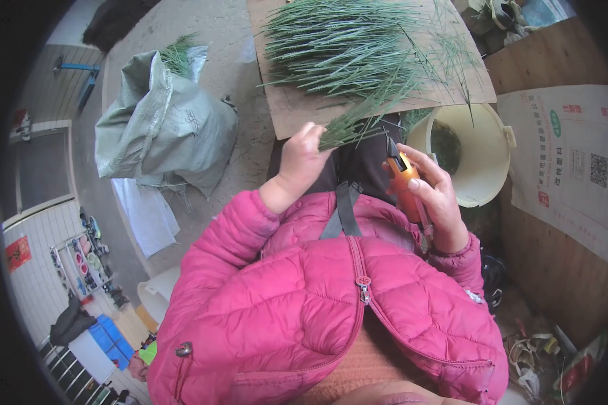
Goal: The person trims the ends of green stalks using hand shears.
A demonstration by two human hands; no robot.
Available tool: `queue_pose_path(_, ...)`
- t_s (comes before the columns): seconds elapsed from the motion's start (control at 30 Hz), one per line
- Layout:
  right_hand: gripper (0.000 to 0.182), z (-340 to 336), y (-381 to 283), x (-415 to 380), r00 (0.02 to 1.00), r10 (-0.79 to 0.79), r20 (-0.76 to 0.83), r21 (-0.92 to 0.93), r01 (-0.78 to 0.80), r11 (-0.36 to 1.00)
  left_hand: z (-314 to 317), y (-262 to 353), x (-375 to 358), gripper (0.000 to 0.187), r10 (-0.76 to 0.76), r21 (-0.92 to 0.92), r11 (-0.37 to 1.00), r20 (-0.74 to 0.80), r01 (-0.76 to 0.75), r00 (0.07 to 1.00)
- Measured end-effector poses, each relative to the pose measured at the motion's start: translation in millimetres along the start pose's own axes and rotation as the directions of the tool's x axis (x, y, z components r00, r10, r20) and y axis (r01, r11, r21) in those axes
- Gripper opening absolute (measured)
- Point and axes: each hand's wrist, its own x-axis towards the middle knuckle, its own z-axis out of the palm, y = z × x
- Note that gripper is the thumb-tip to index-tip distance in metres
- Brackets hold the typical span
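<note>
A thin bunch of green needle-like stems (358, 121) is gripped at one end by my left hand (302, 156), fingers closed around it. Its free ends fan out to the right over the board's near edge. My right hand (434, 189) is wrapped round orange-handled pruning shears (405, 179), whose dark pointed head is up close to the stems. Beyond both hands, a thick pile of the same stems (338, 47) lies on a brown board (287, 111), with loose strands scattered at its right.
Right of the board, a cream bucket (488, 158) has green bits inside. A pale woven sack (165, 128) with stems at its mouth stands on the left. A printed sheet (567, 162) covers wooden panelling (547, 61) on the right.
</note>
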Motion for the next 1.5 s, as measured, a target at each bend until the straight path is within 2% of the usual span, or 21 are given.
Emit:
queue_pose_path(0.03, 0.06, 0, -1, 0, 1.0, 0.007, 0.005, 0.004, -0.007, 1.0, 7, -3, 0, 0.019, 0.036, 0.096, 0.995, -0.006, -0.036, 0.999)
queue_pose_path(0.1, 0.061, -1, -1, 1, 1.0, 0.019, 0.009, 0.013, -0.019, 1.0, 17, -7, 0, 0.018, 0.091, 0.236, 0.968, -0.004, -0.088, 0.996)
queue_pose_path(0.2, 0.061, -2, 1, -1, 1.0, 0.007, 0.003, -0.009, -0.007, 1.0, 7, -3, 0, 0.023, 0.159, 0.249, 0.957, -0.027, -0.147, 0.987)
queue_pose_path(0.3, 0.06, -9, 7, 1, 1.0, -0.004, 0.03, -0.039, 0.005, 0.999, -19, -3, -3, 0.018, 0.089, 0.151, 0.985, -0.024, -0.085, 0.996)
queue_pose_path(0.4, 0.06, -15, 15, 4, 0.996, -0.052, 0.067, -0.149, 0.062, 0.987, -53, -6, -17, 0.031, -0.116, 0.034, 0.993, 0.083, 0.113, 0.99)
queue_pose_path(0.43, 0.059, -14, 14, 5, 0.994, -0.053, 0.092, -0.192, 0.07, 0.979, -62, -4, -22, 0.028, -0.287, -0.071, 0.952, 0.121, 0.297, 0.95)
queue_pose_path(0.47, 0.059, -13, 13, 5, 0.992, -0.053, 0.119, -0.234, 0.08, 0.969, -70, -3, -27, 0.025, -0.445, -0.165, 0.866, 0.173, 0.471, 0.879)
queue_pose_path(0.5, 0.059, -11, 12, 5, 0.99, -0.052, 0.134, -0.253, 0.085, 0.964, -77, 1, -30, 0.023, -0.518, -0.205, 0.807, 0.203, 0.553, 0.831)
queue_pose_path(0.57, 0.06, -5, 5, 5, 0.985, 0.009, 0.175, -0.273, 0.039, 0.961, -87, 15, -33, 0.03, -0.646, -0.352, 0.6, 0.316, 0.718, 0.695)
queue_pose_path(0.6, 0.06, -3, 2, 5, 0.983, 0.025, 0.184, -0.281, 0.028, 0.959, -89, 20, -32, 0.033, -0.668, -0.384, 0.538, 0.349, 0.75, 0.658)
queue_pose_path(0.77, 0.06, 4, -2, 3, 0.974, 0.072, 0.217, -0.302, -0.003, 0.953, -94, 42, -24, 0.025, -0.629, -0.548, 0.39, 0.429, 0.74, 0.649)
queue_pose_path(0.97, 0.063, 8, 2, 4, 0.962, 0.086, 0.259, -0.301, -0.005, 0.954, -107, 53, -24, 0.015, -0.594, -0.538, 0.298, 0.542, 0.789, 0.594)
queue_pose_path(1.2, 0.067, 12, -5, 2, 0.959, 0.081, 0.272, -0.228, -0.018, 0.974, -102, 79, -13, 0.015, -0.573, -0.558, 0.308, 0.538, 0.77, 0.619)
queue_pose_path(1.4, 0.067, 7, -4, 1, 0.965, 0.046, 0.259, -0.261, 0.025, 0.965, -96, 88, -4, 0.017, -0.557, -0.525, 0.361, 0.542, 0.771, 0.63)
queue_pose_path(1.5, 0.061, 7, -1, 0, 0.968, 0.006, 0.251, -0.279, 0.066, 0.958, -97, 89, -3, 0.016, -0.549, -0.503, 0.383, 0.551, 0.775, 0.628)
